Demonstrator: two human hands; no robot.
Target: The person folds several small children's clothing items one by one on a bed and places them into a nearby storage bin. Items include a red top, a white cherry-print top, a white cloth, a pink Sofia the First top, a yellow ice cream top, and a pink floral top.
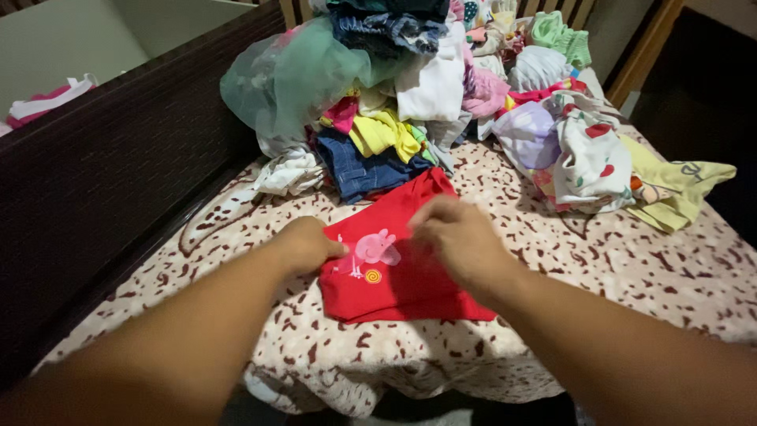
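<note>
- Small red cotton garment w/ pink cartoon-pig print (398, 268) lay flat, near centre of cream brown-spotted blanket (631, 260).
- Left hand (307, 244) pinched garment's left edge, fingers closed on fabric.
- Right hand (457, 237) gripped its top middle, just right of print.
- Heap of mixed coloured clothes (410, 87) sat far behind.
- Dark wooden bed rail (118, 150) ran along left.

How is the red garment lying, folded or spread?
Partly folded: the red garment lies flat as a compact block, left hand and right hand on it.
</note>
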